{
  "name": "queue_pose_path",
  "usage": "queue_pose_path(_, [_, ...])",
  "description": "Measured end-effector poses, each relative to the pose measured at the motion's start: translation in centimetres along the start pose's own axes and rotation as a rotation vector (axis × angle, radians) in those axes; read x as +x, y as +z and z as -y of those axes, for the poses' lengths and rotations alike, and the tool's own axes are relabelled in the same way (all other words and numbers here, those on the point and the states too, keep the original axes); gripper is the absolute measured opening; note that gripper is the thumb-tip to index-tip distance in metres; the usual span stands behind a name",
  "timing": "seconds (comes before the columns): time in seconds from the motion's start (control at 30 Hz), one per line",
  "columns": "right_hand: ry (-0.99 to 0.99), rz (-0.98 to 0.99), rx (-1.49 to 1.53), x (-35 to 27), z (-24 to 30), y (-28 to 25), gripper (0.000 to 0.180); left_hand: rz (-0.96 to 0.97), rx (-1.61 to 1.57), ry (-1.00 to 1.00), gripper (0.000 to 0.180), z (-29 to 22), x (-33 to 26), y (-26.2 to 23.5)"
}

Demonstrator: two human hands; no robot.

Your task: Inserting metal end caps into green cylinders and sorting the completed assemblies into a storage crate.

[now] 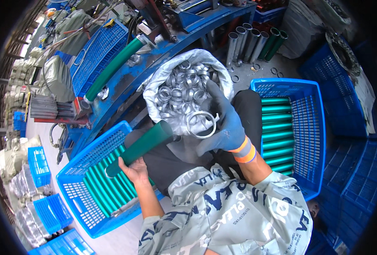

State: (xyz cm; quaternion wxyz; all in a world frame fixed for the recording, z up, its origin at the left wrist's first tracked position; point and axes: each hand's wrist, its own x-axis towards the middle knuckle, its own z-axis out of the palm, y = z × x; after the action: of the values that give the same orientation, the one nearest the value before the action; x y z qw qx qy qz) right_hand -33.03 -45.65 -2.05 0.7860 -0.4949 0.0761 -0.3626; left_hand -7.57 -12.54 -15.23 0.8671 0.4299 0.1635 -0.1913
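My left hand (135,170), bare, is closed around a green metal tube (144,143) that slants up to the right over my legs. Its upper end lies to the left of a thin silver metal ring (189,124), apart from it. My right hand (227,131), in a blue-grey glove with an orange cuff, grips this ring at its right side between fingers and thumb. Behind the ring stands an open white sack (151,101) filled with many similar metal rings (175,94).
Blue crates of green tubes stand on my left (60,176) and right (321,140). A blue workbench (131,80) runs across the far left, with another green tube (114,70) mounted along it. Upright silver tubes (239,42) and several loose rings (235,78) are beyond the sack.
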Motion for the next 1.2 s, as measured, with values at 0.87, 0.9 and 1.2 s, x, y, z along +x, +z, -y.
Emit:
queue_pose_path(0.87, [0.215, -0.808, -1.383, 11.6, -8.3, -46.4, 0.108, 0.085, -0.024, 0.025, 0.065, 1.0, 3.0, -2.0])
queue_pose_path(0.9, [0.198, -0.857, -1.224, 10.5, -7.0, -50.2, 0.103, 0.100, -0.039, -0.002, 0.066, 2.5, 3.9, -1.4])
queue_pose_path(1.2, [0.357, -0.732, -1.276, 8.3, -9.8, -46.9, 0.047, 0.082, -0.002, 0.015, 0.065, 2.0, 5.4, -1.2])
